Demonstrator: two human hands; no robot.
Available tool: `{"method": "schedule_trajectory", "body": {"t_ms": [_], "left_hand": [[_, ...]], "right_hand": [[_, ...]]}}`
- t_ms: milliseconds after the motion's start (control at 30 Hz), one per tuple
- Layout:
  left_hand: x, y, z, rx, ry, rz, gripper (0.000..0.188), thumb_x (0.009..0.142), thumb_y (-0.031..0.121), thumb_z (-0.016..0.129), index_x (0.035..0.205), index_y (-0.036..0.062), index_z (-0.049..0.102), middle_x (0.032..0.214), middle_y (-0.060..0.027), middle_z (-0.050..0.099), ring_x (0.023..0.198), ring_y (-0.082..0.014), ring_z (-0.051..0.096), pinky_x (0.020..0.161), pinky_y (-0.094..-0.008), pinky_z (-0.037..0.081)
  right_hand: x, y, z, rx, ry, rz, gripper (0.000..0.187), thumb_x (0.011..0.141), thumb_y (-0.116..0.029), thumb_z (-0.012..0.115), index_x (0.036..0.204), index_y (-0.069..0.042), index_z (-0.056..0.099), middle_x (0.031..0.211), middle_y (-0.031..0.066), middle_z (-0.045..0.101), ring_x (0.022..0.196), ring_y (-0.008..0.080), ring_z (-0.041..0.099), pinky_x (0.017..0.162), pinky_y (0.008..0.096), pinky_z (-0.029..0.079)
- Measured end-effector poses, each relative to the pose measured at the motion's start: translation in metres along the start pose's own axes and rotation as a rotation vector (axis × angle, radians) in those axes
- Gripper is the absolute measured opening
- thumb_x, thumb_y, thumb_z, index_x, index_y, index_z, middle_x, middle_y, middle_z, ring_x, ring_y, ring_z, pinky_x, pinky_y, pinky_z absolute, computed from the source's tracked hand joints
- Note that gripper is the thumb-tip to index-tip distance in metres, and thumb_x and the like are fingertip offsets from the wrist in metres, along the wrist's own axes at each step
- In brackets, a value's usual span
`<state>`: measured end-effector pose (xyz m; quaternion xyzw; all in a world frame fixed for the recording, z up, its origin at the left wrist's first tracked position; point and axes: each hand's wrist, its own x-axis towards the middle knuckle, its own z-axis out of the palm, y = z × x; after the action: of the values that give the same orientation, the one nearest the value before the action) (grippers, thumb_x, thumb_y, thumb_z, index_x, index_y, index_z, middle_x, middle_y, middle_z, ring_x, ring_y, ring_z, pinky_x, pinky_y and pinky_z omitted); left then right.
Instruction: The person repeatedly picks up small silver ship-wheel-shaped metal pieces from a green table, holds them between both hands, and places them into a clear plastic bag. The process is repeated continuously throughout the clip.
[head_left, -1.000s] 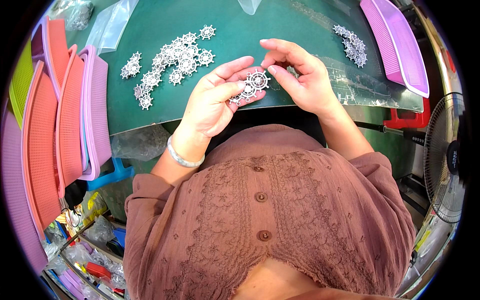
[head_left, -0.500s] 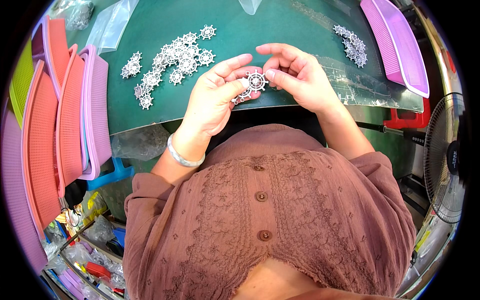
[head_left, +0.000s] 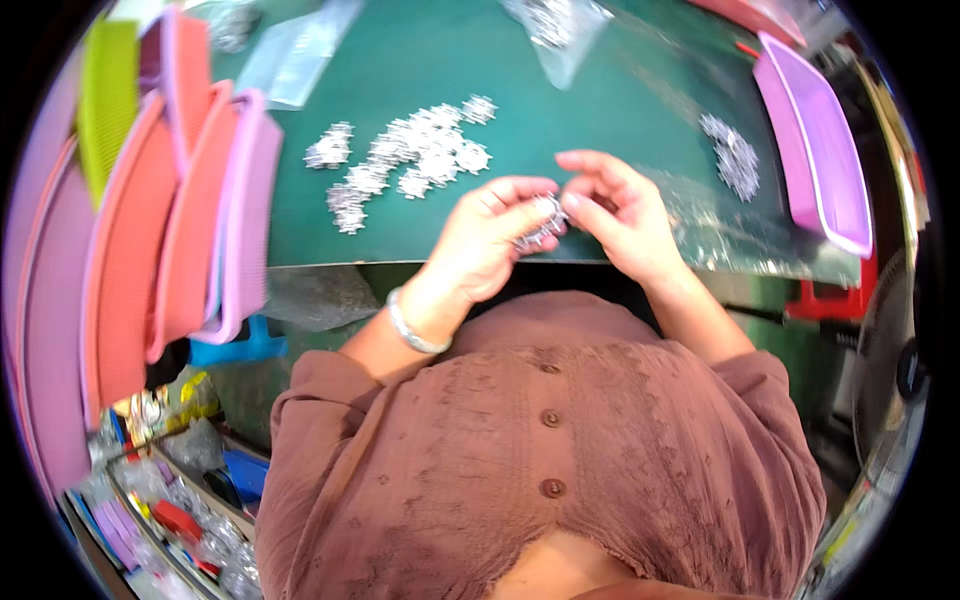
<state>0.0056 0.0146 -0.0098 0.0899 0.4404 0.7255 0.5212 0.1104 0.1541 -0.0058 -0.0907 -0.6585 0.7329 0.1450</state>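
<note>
Silver ship's-wheel charms (head_left: 541, 236) are gripped between the thumb and fingers of my left hand (head_left: 478, 240), just over the table's near edge. My right hand (head_left: 622, 220) meets them from the right, its thumb tip at the rim of one wheel and its forefinger raised. Blur hides the exact contact and how many charms I hold. Farther left on the green table (head_left: 600, 110) lies a loose pile of the same charms (head_left: 430, 145), with a small cluster (head_left: 329, 146) beside it. Another group of charms (head_left: 733, 157) lies at the right.
A pink-purple basket (head_left: 815, 150) stands at the table's right edge. Stacked coloured baskets (head_left: 185, 230) crowd the left side. Clear plastic bags (head_left: 300, 55) lie toward the back, one holding silver pieces (head_left: 550, 25). A fan (head_left: 885, 340) stands at the lower right.
The whole view has shifted, with table and hands appearing lower and farther right, and is now blurred. A bag with silver pieces shows more at the back. Both hands stay together at the charms.
</note>
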Motion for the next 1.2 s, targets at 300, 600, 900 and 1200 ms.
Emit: {"method": "schedule_trajectory", "body": {"t_ms": [300, 600, 900, 1200], "left_hand": [[-0.058, 0.01, -0.023, -0.209, 0.066, -0.023, 0.007, 0.086, 0.013, 0.054, 0.087, 0.0061, 0.052, 0.083, -0.0116, 0.061, 0.065, -0.0168, 0.06, 0.048, -0.0236, 0.046], [-0.099, -0.029, -0.004, -0.123, 0.281, -0.126, 0.013, 0.082, 0.008, 0.056, 0.095, 0.0052, 0.055, 0.083, -0.0062, 0.059, 0.07, -0.0138, 0.059, 0.056, -0.0234, 0.047], [-0.13, -0.048, 0.016, -0.214, 0.452, -0.009, 0.019, 0.08, 0.006, 0.06, 0.099, 0.0042, 0.06, 0.081, -0.0018, 0.057, 0.072, -0.0116, 0.056, 0.059, -0.0259, 0.047], [-0.188, -0.069, -0.023, -0.325, 0.586, 0.092, 0.023, 0.082, 0.001, 0.054, 0.105, 0.0037, 0.055, 0.085, -0.0041, 0.057, 0.071, -0.0111, 0.054, 0.058, -0.0245, 0.046]], "right_hand": [[-0.009, -0.001, 0.014, -0.975, -0.161, -0.513, 0.064, 0.062, -0.015, 0.072, 0.12, -0.004, 0.047, 0.12, 0.0178, 0.046, 0.112, 0.0378, 0.041, 0.095, 0.0449, 0.034], [-0.014, -0.005, 0.025, -1.354, -0.361, -0.535, 0.06, 0.068, 0.005, 0.054, 0.126, -0.008, 0.043, 0.13, 0.0189, 0.036, 0.123, 0.0384, 0.031, 0.104, 0.0465, 0.024], [-0.02, -0.008, 0.023, -1.205, -0.397, -0.541, 0.057, 0.069, 0.008, 0.047, 0.124, -0.005, 0.042, 0.129, 0.0192, 0.037, 0.122, 0.0388, 0.032, 0.102, 0.046, 0.026], [-0.015, 0.006, 0.018, -1.269, -0.41, -0.552, 0.071, 0.061, 0.012, 0.049, 0.129, -0.006, 0.038, 0.132, 0.0163, 0.035, 0.123, 0.0374, 0.029, 0.101, 0.0433, 0.027]]}}
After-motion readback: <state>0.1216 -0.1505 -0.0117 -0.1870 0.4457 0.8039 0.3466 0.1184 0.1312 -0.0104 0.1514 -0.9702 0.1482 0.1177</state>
